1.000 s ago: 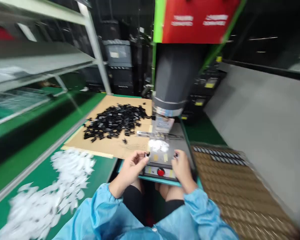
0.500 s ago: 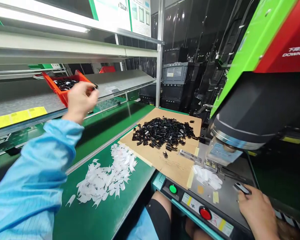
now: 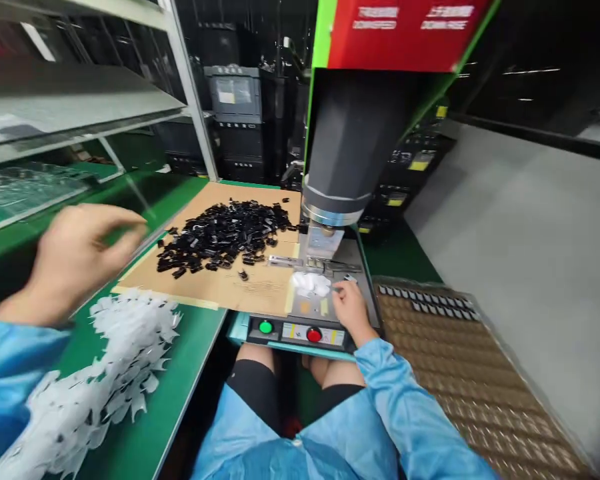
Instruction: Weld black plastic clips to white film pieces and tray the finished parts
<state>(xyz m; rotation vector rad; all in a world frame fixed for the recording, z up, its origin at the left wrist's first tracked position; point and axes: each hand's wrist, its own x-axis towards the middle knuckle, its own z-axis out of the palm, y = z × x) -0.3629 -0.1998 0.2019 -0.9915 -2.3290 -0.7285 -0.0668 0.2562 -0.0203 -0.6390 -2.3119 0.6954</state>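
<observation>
My left hand (image 3: 83,257), smeared by motion, hangs above the green table at the left. Its thumb and forefinger curl together; whatever is between them cannot be made out. Below it lies a pile of white translucent plastic pieces (image 3: 130,347). My right hand (image 3: 351,310) rests low over the machine's metal plate, its fingers pinched beside a small heap of white pieces (image 3: 311,284). A small dark-and-silver part (image 3: 349,278) shows just beyond the knuckles. Under the press head (image 3: 325,217) is a metal fixture (image 3: 316,264).
A heap of small black clips (image 3: 230,233) covers much of the cardboard sheet (image 3: 260,293). Green button (image 3: 265,327) and red button (image 3: 314,335) sit on the machine's front. At the right lies a brown tray (image 3: 460,373) with parts in its far rows. Crates (image 3: 237,93) stand behind.
The view has swung right, bringing the tray into sight and the orange bin out. My left hand has left the shelf bin and come down toward the table. My right hand is nearer the white heap.
</observation>
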